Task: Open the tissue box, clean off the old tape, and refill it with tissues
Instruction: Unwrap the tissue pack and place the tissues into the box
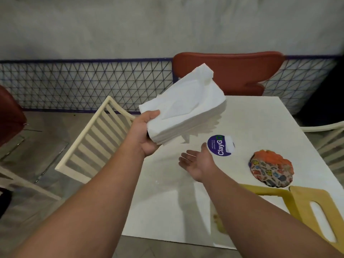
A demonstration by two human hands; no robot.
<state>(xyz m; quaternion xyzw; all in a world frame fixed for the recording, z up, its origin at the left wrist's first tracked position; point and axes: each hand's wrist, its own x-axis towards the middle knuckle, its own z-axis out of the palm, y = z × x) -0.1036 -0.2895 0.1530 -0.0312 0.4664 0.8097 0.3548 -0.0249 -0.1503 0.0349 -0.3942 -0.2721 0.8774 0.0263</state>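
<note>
My left hand (pixel 147 135) grips the near end of a thick white stack of tissues (pixel 184 105), held tilted in the air above the left part of the white table (pixel 251 116). One tissue at the stack's far end is crumpled upward. My right hand (pixel 197 162) hovers over the table below the stack, palm up, fingers relaxed and holding nothing. Just beyond its fingertips a round purple sticker (pixel 220 145) reading "ClayGo" lies on the table with a small white scrap on its right edge. No tissue box is visible.
A round patterned orange and multicoloured piece (pixel 271 170) lies on the table to the right. A cream slatted chair (pixel 96 140) stands left of the table, a red chair (pixel 227 71) behind it, a yellow chair (pixel 305 207) at the near right. A mesh fence lines the wall.
</note>
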